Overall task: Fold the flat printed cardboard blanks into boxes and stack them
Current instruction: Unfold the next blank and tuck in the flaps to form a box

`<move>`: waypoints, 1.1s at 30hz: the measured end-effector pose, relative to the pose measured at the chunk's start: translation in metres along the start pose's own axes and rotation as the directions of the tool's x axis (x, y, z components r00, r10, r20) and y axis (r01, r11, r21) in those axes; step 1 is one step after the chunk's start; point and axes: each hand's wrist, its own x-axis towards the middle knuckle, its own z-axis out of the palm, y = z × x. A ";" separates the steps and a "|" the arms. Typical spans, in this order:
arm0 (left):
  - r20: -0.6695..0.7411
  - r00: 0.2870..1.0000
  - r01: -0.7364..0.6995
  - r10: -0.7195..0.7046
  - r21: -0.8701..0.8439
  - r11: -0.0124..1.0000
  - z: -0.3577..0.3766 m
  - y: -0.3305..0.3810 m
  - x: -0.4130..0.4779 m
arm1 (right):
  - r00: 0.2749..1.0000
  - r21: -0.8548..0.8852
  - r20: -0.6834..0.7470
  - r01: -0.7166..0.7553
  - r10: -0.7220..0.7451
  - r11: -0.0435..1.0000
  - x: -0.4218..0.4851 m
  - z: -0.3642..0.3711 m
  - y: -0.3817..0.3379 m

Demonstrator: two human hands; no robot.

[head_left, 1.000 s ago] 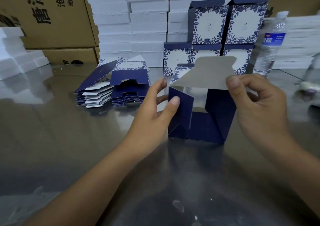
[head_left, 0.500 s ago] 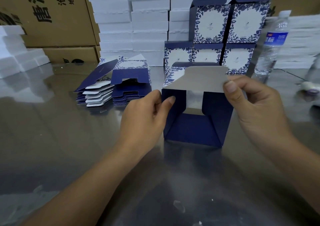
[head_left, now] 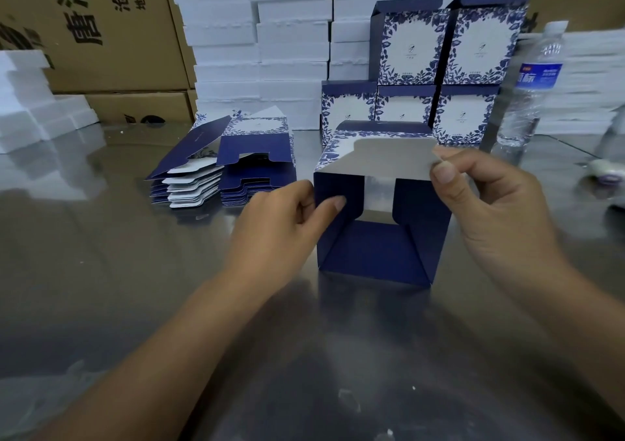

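The half-folded navy blue cardboard box (head_left: 375, 251) stands on the shiny grey metal table (head_left: 135, 288) straight ahead of me at 12 o'clock, its open side turned towards me. My left hand (head_left: 277, 227) grasps the box's left wall, at its 9 o'clock. The thumb presses the navy face turned to me and the other fingers (head_left: 304, 200) curl at its outer edge. My right hand (head_left: 493, 210) pinches the right end of the pale grey tuck flap (head_left: 389, 159) between thumb and forefinger, at the box's 2 o'clock. The flap lies roughly level across the top. Both sets of fingers are clenched on card.

At 10 o'clock, apart from the box, lies the pile of flat blue-and-white printed blanks (head_left: 233, 170), in two heaps side by side. Behind the box, at 12 to 1 o'clock, the finished floral-printed boxes (head_left: 439, 78) are stacked in two tiers, three below and two on top. At 2 o'clock a clear plastic water bottle with a blue label (head_left: 531, 95) stands upright just beside that stack. White foam blocks (head_left: 270, 34) are piled along the back at 11 to 12 o'clock. Brown corrugated cartons with black lettering (head_left: 111, 34) stand at 10 to 11.
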 end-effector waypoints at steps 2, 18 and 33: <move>0.135 0.990 0.025 -0.038 0.096 0.995 -0.002 -0.003 0.001 | 1.000 -0.001 0.005 -0.004 0.004 1.000 0.000 0.000 0.001; 0.391 0.913 0.013 -0.118 0.261 0.965 -0.002 -0.010 0.000 | 1.000 0.002 0.007 0.007 -0.007 1.000 0.000 -0.001 0.001; 0.516 0.848 -0.062 -0.117 0.316 0.947 -0.003 -0.015 0.000 | 1.000 -0.052 -0.005 -0.001 0.000 0.999 0.000 0.000 -0.001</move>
